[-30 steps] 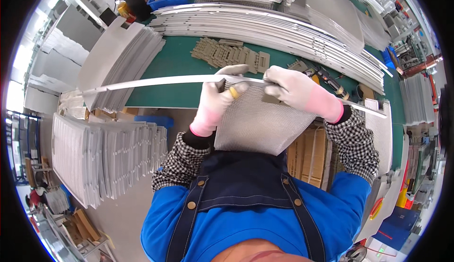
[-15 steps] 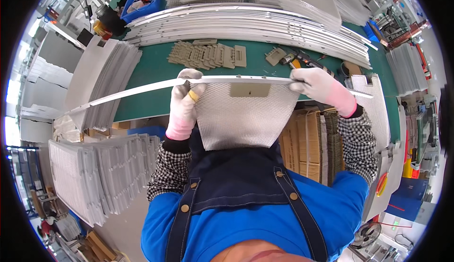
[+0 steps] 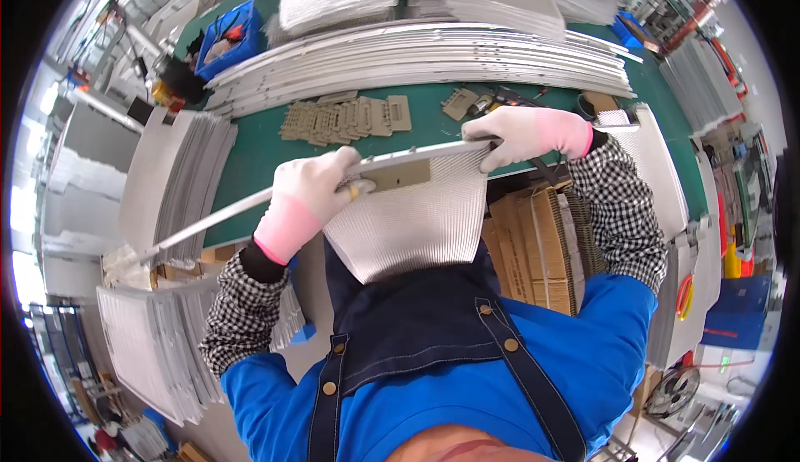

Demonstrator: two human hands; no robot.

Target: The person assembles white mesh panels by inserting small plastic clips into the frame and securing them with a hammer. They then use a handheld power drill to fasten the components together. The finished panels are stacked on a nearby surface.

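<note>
Left hand (image 3: 310,191) and right hand (image 3: 521,135) curl fingers (image 3: 479,130) around a white strip (image 3: 417,154) mid-frame — mesh panel (image 3: 408,233) below, green counter (image 3: 254,158) above, stacked sheets (image 3: 150,174) left.

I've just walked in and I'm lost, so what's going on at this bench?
A gloved person has the left hand and right hand apart on a long pale strip, which runs along the far edge of a mesh sheet. A tan plate shows at that edge, between the hands. Beyond, on the green bench, lie a group of tan pieces and a pile of long strips.
</note>
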